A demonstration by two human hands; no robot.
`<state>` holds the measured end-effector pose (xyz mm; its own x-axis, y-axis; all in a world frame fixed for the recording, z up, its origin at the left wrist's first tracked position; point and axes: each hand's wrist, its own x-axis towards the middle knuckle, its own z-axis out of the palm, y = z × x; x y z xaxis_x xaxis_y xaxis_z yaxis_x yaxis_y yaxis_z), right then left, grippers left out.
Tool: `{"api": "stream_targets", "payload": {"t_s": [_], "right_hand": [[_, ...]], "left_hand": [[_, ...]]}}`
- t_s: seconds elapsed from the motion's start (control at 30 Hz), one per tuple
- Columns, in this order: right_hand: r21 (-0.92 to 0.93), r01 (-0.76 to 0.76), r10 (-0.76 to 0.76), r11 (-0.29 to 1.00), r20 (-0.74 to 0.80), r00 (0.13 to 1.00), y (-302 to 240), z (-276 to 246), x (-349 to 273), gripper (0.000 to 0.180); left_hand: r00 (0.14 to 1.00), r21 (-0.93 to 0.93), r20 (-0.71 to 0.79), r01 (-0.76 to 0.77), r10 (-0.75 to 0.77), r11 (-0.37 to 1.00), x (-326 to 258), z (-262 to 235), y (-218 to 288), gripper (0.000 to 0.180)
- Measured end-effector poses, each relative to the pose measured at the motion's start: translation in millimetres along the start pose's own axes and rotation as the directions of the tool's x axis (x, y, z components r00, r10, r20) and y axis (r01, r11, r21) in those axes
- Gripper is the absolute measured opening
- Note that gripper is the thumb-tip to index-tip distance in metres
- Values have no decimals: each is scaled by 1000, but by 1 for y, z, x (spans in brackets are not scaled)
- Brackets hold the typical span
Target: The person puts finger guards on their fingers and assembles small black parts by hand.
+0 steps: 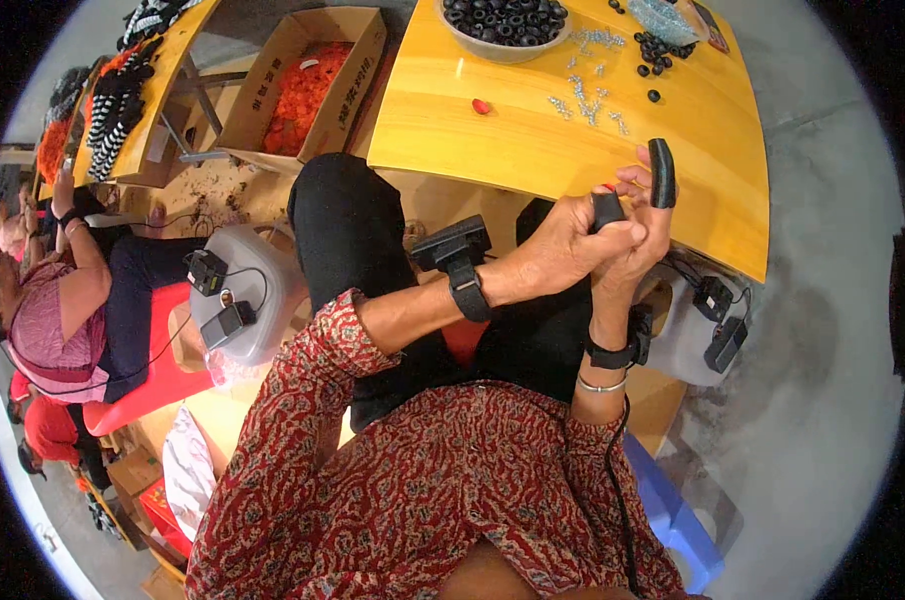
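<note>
My left hand (558,255) and my right hand (633,245) meet over my lap, close to the near edge of the yellow table (443,140). Both have fingers pinched together, and a black cover (608,211) sits on a digit between them. A small bit of red shows at the fingertips; what it belongs to is too small to tell. Another black finger cover (663,173) sticks up from a raised finger of the right hand. On the tabletop beyond lie a small red piece (482,106) and several small silvery metal parts (585,100).
At the table's far side stands a bowl (505,50) of black rings, with loose black round pieces (656,62) and a clear plastic bag (663,20) to its right. An open carton (248,140) of orange-red material stands at left. Another person (63,300) sits farther left.
</note>
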<state>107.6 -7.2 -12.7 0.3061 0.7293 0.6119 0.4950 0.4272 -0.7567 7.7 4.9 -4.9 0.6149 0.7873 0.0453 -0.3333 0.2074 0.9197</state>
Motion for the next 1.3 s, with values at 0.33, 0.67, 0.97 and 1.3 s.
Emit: {"api": "stream_targets", "payload": {"t_s": [0.33, 0.67, 0.97, 1.3], "right_hand": [[-56, -128, 129, 990, 22, 991, -3, -4, 3, 42], [122, -181, 180, 976, 19, 983, 2, -9, 15, 35], [81, -128, 115, 988, 148, 982, 8, -13, 21, 33], [588, -386, 268, 710, 282, 921, -20, 2, -2, 88]], "left_hand": [[998, -2, 51, 33, -32, 999, 3, 3, -1, 28], [953, -331, 190, 287, -235, 899, 8, -12, 6, 31], [984, -197, 2, 174, -177, 965, 18, -25, 33, 43], [1000, -249, -13, 15, -18, 969, 18, -25, 28, 19]]}}
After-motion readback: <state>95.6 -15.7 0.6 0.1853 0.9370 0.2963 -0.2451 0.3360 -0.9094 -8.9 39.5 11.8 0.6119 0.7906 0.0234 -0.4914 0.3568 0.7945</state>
